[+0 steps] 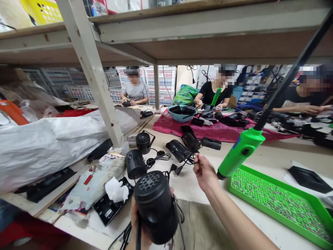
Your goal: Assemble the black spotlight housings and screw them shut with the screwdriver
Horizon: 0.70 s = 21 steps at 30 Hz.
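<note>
My left hand (142,227), partly hidden, is wrapped round a black cylindrical device (156,208) with a honeycomb grille on top and a thin bracket at its side. My right hand (205,172) reaches forward over the table, its fingers pinched on a black power cord (189,160); a plug (178,169) lies just left of them. Beyond the device are a black cylindrical housing (135,164) and a similar grille-topped unit (143,142). More black housings (178,150) lie past my right hand. A green electric screwdriver (240,152) hangs over my right forearm.
A green tray (275,205) of small metal screws stands at the right. A small bowl (131,139) of metal pieces sits by the slanted white post (91,73). A blue basket (182,116) rests on pink sheeting. Several co-workers sit across the table; a shelf spans overhead.
</note>
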{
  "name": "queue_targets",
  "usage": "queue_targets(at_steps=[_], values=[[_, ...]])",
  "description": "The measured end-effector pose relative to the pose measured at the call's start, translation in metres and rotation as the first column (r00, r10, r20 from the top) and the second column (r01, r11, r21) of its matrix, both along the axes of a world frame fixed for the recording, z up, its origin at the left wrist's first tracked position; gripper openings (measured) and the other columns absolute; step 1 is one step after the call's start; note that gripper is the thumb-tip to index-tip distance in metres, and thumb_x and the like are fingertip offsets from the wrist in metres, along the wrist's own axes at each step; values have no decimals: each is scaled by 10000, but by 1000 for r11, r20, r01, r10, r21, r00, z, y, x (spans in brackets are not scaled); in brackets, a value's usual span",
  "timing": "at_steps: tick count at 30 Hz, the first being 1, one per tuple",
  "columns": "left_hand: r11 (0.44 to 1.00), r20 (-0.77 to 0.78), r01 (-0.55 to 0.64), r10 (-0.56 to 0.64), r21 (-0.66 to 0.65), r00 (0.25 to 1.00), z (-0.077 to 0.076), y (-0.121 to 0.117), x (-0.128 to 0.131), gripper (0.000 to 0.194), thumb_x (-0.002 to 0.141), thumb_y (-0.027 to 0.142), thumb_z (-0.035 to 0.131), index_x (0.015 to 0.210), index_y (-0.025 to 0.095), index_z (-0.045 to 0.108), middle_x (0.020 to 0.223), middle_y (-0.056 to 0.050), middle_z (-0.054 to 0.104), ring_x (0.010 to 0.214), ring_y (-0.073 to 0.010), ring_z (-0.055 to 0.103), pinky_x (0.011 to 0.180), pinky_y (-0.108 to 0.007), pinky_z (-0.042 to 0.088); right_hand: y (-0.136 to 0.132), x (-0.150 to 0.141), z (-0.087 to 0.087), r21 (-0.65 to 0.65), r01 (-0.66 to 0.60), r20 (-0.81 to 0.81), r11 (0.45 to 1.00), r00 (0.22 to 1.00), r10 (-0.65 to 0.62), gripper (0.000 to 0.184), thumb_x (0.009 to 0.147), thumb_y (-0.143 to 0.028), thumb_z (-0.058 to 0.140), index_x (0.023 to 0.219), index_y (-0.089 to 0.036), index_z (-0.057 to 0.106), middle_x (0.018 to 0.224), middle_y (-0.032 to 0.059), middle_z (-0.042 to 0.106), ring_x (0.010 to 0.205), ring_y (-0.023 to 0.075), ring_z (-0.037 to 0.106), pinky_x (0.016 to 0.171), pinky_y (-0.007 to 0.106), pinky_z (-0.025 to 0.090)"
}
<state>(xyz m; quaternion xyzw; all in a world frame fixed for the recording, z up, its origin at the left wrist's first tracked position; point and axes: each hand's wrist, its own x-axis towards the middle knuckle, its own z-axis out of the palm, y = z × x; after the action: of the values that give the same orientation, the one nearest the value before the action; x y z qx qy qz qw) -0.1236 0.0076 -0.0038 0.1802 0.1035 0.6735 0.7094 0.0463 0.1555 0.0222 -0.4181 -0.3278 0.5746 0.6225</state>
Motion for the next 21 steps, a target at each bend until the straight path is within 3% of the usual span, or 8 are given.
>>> queue_targets(at_steps=[4, 8, 13, 16, 18, 21], values=[[997, 143, -28, 16, 78, 990, 4, 7, -9, 465, 776, 543, 598, 1137, 263, 685, 1084, -113, 713, 966, -272, 674, 905, -413, 519, 19, 18, 0, -2, 204, -102, 979, 974, -203, 268, 937, -355, 539, 1102, -146, 570, 995, 46, 619, 773, 141, 622, 656, 300, 544], [998, 172, -46, 38, 43, 984, 3, 12, -10, 440, 884, 518, 474, 1188, 256, 656, 1166, -110, 692, 1029, -227, 664, 966, -351, 479, 17, 20, -2, -52, 204, -72, 978, 976, -208, 302, 926, -324, 561, 1174, -151, 548, 1129, 80, 599, 920, 193, 629, 763, 377, 553], [981, 54, -72, 83, -179, 995, 2, 12, -2, 576, 847, 632, 463, 1118, 181, 697, 1172, -138, 688, 1130, -300, 615, 1027, -455, 428, -35, 17, -4, -40, 140, 82, 989, 987, -137, 639, 879, -361, 614, 1429, -274, 300, 1326, 69, 508, 1102, 201, 596, 982, 379, 472], [947, -55, -155, 145, -281, 988, -1, 12, 5, 484, 863, 592, 475, 1068, 228, 720, 1127, -84, 716, 1092, -287, 641, 1002, -453, 454, -77, 13, -4, 99, -49, 235, 994, 972, 25, 598, 874, -499, 573, 1409, -314, 381, 1410, 51, 461, 1231, 238, 516, 1086, 417, 369], [944, -101, -180, 157, -275, 982, -5, 11, 10, 411, 835, 562, 553, 1049, 257, 726, 1118, -57, 722, 1105, -285, 634, 998, -440, 460, -99, 11, 1, 354, -251, 463, 901, 884, 65, 577, 922, -570, 416, 1437, -322, 336, 1512, 47, 332, 1356, 269, 366, 1103, 470, 333], [979, -66, -78, 67, -189, 996, -13, 3, 18, 380, 747, 489, 700, 1076, 298, 710, 1143, -35, 714, 1198, -291, 568, 1008, -413, 458, -116, 13, 18, 555, -486, 726, 675, 680, -107, 682, 904, -659, 292, 1488, -314, 212, 1560, 58, 231, 1416, 305, 235, 1109, 530, 289]])
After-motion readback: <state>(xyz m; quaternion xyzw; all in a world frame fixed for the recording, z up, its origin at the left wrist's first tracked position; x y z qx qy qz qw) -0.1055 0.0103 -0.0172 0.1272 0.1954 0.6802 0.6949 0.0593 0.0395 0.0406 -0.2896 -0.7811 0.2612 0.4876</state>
